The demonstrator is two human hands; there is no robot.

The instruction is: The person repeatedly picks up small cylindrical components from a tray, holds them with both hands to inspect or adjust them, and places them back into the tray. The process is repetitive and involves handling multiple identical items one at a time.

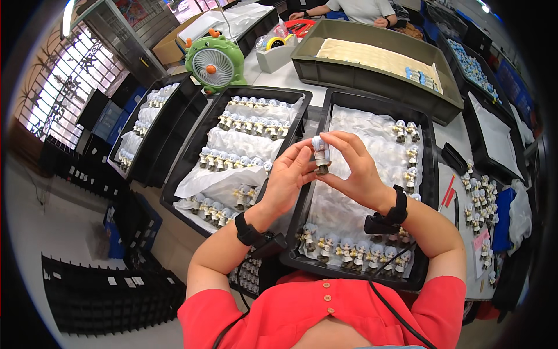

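Note:
A small pale figurine (320, 152) with a bluish head and a dark base is held up between both hands above two black trays. My left hand (288, 180) grips it from the left side. My right hand (351, 166) pinches it from the right, thumb and fingers on the body. Below, the right black tray (429, 174) holds rows of similar figurines on white padding along its near and right edges. The left black tray (186, 168) holds several rows of the same figurines.
A green desk fan (214, 63) stands at the back left. A grey bin (372, 75) with a cream sheet sits behind the trays. More figurines (479, 200) stand loose on the right. Another person's hands (381, 22) show at the far edge. Stacked black trays (104, 296) lie at lower left.

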